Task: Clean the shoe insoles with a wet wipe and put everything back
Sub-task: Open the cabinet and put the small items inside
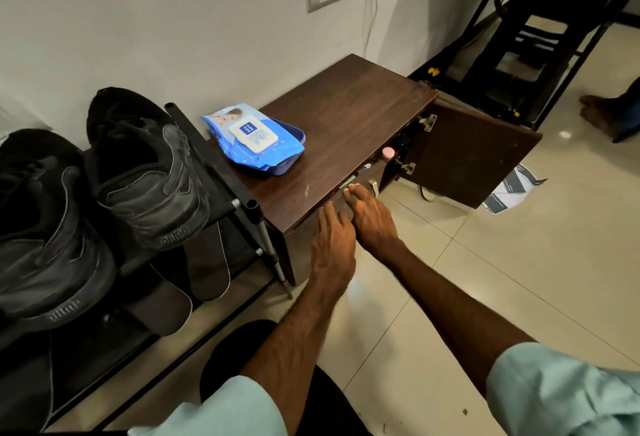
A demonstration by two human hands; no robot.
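With the left hand [332,245] and right hand [372,217] pressed flat-fingered against the cabinet [346,113] front, fingertips [352,190] could be pinched, or the wipes pack [252,137] at eleven o'clock jolted off, by a hard shove.

- Two black shoes [149,172] [52,238]
- Two dark insoles [207,262] [166,300]
- One blue wipes pack [254,137]
- One black shoe rack [221,172]
- One brown cabinet [346,117]
- One left hand [332,245], one right hand [372,217]

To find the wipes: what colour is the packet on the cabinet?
The packet is mainly blue, partly white; the head view shows it best.
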